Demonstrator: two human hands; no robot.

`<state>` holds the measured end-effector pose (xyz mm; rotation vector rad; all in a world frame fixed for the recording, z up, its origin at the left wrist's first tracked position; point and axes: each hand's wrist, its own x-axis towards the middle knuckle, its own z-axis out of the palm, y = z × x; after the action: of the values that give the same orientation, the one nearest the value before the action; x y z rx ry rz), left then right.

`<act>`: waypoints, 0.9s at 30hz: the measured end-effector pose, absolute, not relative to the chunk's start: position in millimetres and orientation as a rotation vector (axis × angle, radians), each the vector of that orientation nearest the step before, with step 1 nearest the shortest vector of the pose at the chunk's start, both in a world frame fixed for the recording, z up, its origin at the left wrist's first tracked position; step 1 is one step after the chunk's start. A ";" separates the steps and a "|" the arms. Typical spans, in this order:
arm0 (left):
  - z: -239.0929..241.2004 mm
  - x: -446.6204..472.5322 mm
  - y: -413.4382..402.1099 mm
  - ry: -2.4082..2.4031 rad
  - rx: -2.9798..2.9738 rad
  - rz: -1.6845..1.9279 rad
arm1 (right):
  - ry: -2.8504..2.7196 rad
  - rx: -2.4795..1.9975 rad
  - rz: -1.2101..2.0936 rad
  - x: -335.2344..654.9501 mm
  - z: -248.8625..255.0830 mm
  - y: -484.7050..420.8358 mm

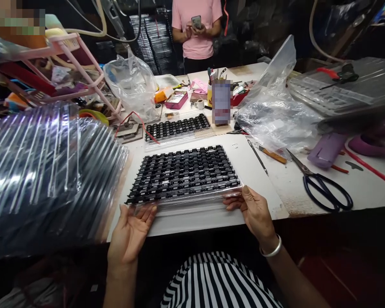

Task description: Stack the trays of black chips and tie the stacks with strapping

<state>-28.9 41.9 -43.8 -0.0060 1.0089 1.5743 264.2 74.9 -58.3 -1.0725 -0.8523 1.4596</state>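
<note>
Gripping parts tray (pixel 192 200) — left hand (pixel 131 231) on L corner, right hand (pixel 253 211) R

parts tray (pixel 184 175) on table (pixel 259 171) edge between my left hand (pixel 131 231) and my right hand (pixel 253 211), second tray (pixel 178 127) behind it, scissors (pixel 324 186) right of my right hand, wrapped tray stack (pixel 45 171) left of my left hand

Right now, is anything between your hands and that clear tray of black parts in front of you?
Nothing visible. The left hand, palm open, touches the tray of black parts at its near-left corner; the right hand grips the near-right corner. The scissors lie off to the right on the table.
</note>
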 end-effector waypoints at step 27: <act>-43.1 -40.9 39.8 0.868 -0.194 1.641 | -0.822 -1.293 1.580 250.9 -56.8 26.2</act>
<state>-40.9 39.8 -43.1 -0.1942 0.8676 1.6414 250.9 26.2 -56.8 -1.2927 -0.8219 1.5800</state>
